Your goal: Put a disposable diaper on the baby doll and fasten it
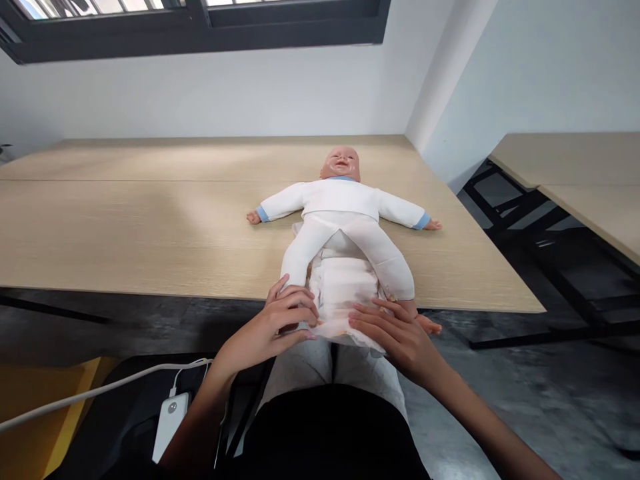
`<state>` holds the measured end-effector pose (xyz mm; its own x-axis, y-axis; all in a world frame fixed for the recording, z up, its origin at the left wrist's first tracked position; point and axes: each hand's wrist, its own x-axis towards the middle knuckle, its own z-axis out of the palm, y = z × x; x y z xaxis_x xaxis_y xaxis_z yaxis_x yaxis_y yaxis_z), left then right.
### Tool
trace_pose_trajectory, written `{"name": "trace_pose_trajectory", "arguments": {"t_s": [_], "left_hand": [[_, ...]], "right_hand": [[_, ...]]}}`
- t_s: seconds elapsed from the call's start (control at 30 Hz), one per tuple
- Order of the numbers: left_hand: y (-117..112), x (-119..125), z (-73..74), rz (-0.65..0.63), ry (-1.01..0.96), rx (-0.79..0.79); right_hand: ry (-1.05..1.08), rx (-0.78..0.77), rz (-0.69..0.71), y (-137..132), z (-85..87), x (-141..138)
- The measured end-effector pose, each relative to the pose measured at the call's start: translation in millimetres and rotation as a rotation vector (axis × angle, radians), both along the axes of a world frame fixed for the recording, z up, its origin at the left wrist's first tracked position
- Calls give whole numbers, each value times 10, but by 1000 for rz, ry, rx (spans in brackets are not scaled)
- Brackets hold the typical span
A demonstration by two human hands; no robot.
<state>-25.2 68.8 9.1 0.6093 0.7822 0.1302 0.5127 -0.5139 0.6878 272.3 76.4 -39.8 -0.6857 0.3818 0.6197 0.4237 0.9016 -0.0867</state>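
Observation:
A baby doll (340, 197) in a white suit with blue cuffs lies on its back, head toward the wall and arms spread. Between its legs a white diaper (345, 283) lies unfolded, its front end hanging past the table's near edge. My left hand (280, 323) is at the diaper's left front corner, thumb and fingertips closed on the edge beside the doll's leg. My right hand (400, 337) has its fingers over the right front part of the diaper, slightly blurred; its thumb is hidden underneath. The doll's right-side foot (429, 325) shows beyond this hand.
The doll lies on a light wooden table (150, 227) against a white wall, below a dark window frame (295, 27). A second table (580, 160) stands at the right. At lower left, a white power bank (171, 420) with a cable (100, 391) rests on a black surface.

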Motion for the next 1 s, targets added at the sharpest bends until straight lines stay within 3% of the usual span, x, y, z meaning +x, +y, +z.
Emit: {"name": "trace_pose_trajectory", "arguments": {"t_s": [0.1, 0.2, 0.43, 0.63, 0.83, 1.0], "left_hand": [[33, -72, -19, 8, -92, -79], [53, -74, -66, 85, -53, -73], [20, 168, -92, 142, 238, 259], [67, 24, -156, 131, 122, 399], [22, -77, -222, 149, 74, 351], [-2, 86, -329, 418, 102, 242]], "right_hand": [[34, -19, -7, 7, 24, 36], [46, -67, -18, 17, 51, 64], [54, -69, -40, 56, 205, 7], [76, -43, -34, 115, 291, -35], [137, -61, -57, 159, 282, -3], [324, -10, -142, 273, 411, -57]]}}
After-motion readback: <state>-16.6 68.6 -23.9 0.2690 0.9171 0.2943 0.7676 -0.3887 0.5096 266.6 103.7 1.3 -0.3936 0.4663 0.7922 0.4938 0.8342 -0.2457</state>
